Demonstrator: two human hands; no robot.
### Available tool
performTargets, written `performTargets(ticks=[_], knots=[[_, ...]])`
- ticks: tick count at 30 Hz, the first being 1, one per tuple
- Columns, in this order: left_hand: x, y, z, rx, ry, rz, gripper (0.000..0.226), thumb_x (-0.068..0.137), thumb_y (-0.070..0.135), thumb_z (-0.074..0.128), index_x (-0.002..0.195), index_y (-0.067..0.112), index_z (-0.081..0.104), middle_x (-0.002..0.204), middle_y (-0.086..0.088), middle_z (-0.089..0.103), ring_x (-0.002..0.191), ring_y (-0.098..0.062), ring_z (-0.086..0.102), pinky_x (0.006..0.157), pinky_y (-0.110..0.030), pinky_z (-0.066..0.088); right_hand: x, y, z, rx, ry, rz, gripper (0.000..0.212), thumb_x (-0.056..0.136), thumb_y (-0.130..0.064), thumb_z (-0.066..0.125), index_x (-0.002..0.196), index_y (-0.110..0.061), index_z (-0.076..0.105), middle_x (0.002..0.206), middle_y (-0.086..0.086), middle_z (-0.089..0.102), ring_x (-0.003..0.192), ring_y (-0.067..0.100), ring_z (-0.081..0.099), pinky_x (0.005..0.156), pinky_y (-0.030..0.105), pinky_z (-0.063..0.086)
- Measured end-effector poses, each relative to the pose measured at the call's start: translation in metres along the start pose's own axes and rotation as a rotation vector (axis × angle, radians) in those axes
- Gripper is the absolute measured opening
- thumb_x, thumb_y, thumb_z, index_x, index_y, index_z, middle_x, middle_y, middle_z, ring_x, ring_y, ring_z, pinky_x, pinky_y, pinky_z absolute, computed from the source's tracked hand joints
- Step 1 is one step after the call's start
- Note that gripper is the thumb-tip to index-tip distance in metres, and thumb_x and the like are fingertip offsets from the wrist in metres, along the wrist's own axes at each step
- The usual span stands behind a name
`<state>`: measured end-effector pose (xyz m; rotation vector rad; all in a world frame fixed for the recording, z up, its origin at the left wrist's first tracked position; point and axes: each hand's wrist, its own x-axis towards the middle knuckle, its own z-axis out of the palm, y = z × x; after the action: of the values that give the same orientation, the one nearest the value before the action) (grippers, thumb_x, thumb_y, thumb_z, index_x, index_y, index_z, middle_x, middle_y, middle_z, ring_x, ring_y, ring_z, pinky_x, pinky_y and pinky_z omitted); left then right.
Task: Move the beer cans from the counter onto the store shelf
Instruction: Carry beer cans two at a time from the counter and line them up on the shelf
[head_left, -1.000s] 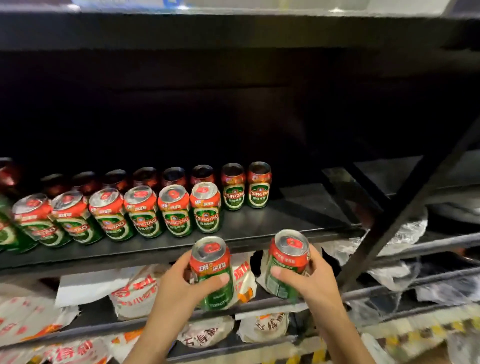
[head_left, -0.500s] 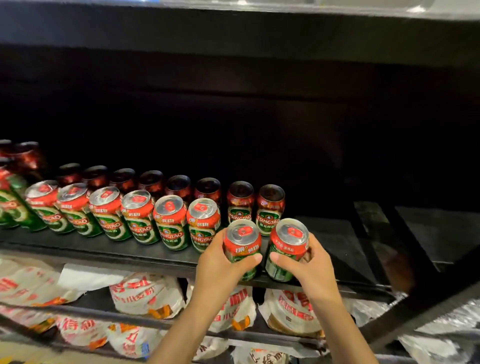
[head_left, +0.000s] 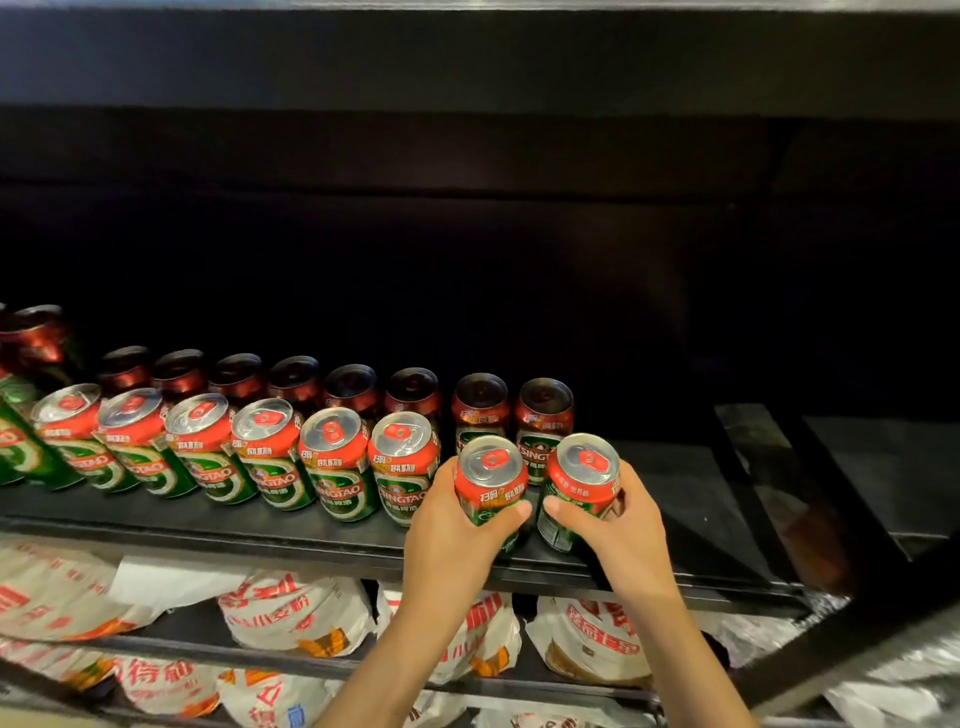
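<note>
Each hand holds one red and green beer can over the black shelf. My left hand grips the left can, thumb across its front. My right hand grips the right can beside it. Both cans sit at the right end of the front row of cans, low at the shelf surface; whether they rest on it I cannot tell. Behind them stands a back row of cans in shadow.
To the right of the held cans the shelf is bare up to a black diagonal frame bar. The shelf below holds white and red flour bags. A dark board closes the space above.
Both hands carried their cans up from below the shelf edge and forward onto the shelf, ending at the right end of the front row.
</note>
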<state>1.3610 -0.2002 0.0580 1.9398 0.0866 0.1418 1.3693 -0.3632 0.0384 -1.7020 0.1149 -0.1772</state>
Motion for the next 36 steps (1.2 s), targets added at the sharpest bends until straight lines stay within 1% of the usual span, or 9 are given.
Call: performTargets(ticks=[7, 10, 14, 17, 20, 26, 30, 33, 36], knots=[[0.002, -0.007, 0.006, -0.012, 0.028, 0.019, 0.068, 0.071, 0.040, 0.077, 0.130, 0.029, 0.044, 0.118, 0.015, 0.058, 0.108, -0.003, 0.055, 0.092, -0.027, 0.047, -0.002, 0.009, 0.007, -0.009, 0.005, -0.038, 0.071, 0.070, -0.022, 0.080, 0.132, -0.026, 0.044, 0.120, -0.012, 0.059, 0.107, -0.001, 0.058, 0.079, 0.006, 0.048], [-0.001, -0.012, 0.007, -0.087, 0.004, 0.046, 0.071, 0.073, 0.033, 0.077, 0.134, 0.029, 0.041, 0.124, 0.016, 0.054, 0.112, 0.003, 0.052, 0.093, -0.019, 0.044, -0.004, 0.014, 0.002, -0.030, -0.064, -0.036, 0.080, 0.073, -0.018, 0.079, 0.139, -0.028, 0.035, 0.125, -0.015, 0.054, 0.113, -0.001, 0.054, 0.083, 0.005, 0.047], [0.000, -0.026, 0.009, -0.115, -0.086, 0.062, 0.085, 0.077, 0.016, 0.075, 0.143, 0.033, 0.024, 0.134, 0.020, 0.041, 0.122, 0.006, 0.042, 0.098, -0.010, 0.038, -0.002, 0.016, -0.011, -0.124, -0.162, -0.045, 0.079, 0.075, -0.010, 0.077, 0.135, -0.037, 0.032, 0.123, -0.024, 0.049, 0.108, -0.022, 0.047, 0.080, -0.001, 0.042], [0.000, -0.037, 0.014, -0.122, -0.102, 0.052, 0.086, 0.078, 0.008, 0.070, 0.141, 0.037, 0.019, 0.130, 0.026, 0.040, 0.121, 0.011, 0.041, 0.091, -0.001, 0.036, 0.000, 0.019, -0.015, -0.157, -0.168, -0.027, 0.072, 0.074, -0.017, 0.079, 0.128, -0.042, 0.039, 0.122, -0.022, 0.054, 0.110, -0.014, 0.051, 0.080, 0.004, 0.044], [0.000, -0.043, 0.014, -0.120, -0.091, 0.066, 0.080, 0.079, 0.012, 0.071, 0.138, 0.038, 0.024, 0.129, 0.025, 0.043, 0.119, 0.015, 0.042, 0.097, -0.008, 0.038, 0.002, 0.024, -0.012, -0.151, -0.124, -0.027, 0.072, 0.069, -0.022, 0.082, 0.130, -0.032, 0.046, 0.123, -0.016, 0.059, 0.112, -0.003, 0.055, 0.088, 0.013, 0.045], [0.002, -0.048, 0.017, -0.125, -0.027, 0.075, 0.078, 0.074, 0.025, 0.078, 0.138, 0.031, 0.035, 0.134, 0.016, 0.048, 0.122, 0.005, 0.045, 0.105, -0.029, 0.041, 0.002, 0.024, -0.004, -0.159, -0.072, -0.029, 0.073, 0.068, -0.025, 0.083, 0.128, -0.033, 0.043, 0.121, -0.017, 0.057, 0.111, -0.003, 0.054, 0.080, 0.009, 0.045], [0.001, -0.048, 0.021, -0.133, 0.025, 0.079, 0.075, 0.072, 0.027, 0.079, 0.132, 0.039, 0.036, 0.130, 0.019, 0.050, 0.119, 0.006, 0.047, 0.103, -0.028, 0.043, 0.001, 0.024, -0.010, -0.201, -0.117, -0.016, 0.072, 0.072, -0.022, 0.081, 0.129, -0.037, 0.040, 0.120, -0.024, 0.052, 0.109, -0.013, 0.049, 0.078, 0.001, 0.040], [-0.002, -0.046, 0.027, -0.109, 0.106, 0.078, 0.077, 0.070, 0.030, 0.080, 0.134, 0.032, 0.038, 0.131, 0.014, 0.051, 0.120, 0.003, 0.047, 0.103, -0.028, 0.043, 0.002, 0.027, -0.012, -0.200, -0.109, -0.011, 0.073, 0.072, -0.024, 0.081, 0.133, -0.031, 0.042, 0.127, -0.016, 0.054, 0.117, -0.002, 0.050, 0.088, 0.009, 0.038], [-0.004, -0.046, 0.031, -0.068, 0.151, 0.097, 0.082, 0.070, 0.034, 0.079, 0.139, 0.025, 0.036, 0.135, 0.011, 0.049, 0.124, -0.002, 0.045, 0.104, -0.032, 0.042, 0.002, 0.030, -0.009, -0.190, -0.089, -0.021, 0.076, 0.070, -0.026, 0.083, 0.135, -0.030, 0.043, 0.127, -0.014, 0.056, 0.118, 0.001, 0.051, 0.087, 0.011, 0.041]])
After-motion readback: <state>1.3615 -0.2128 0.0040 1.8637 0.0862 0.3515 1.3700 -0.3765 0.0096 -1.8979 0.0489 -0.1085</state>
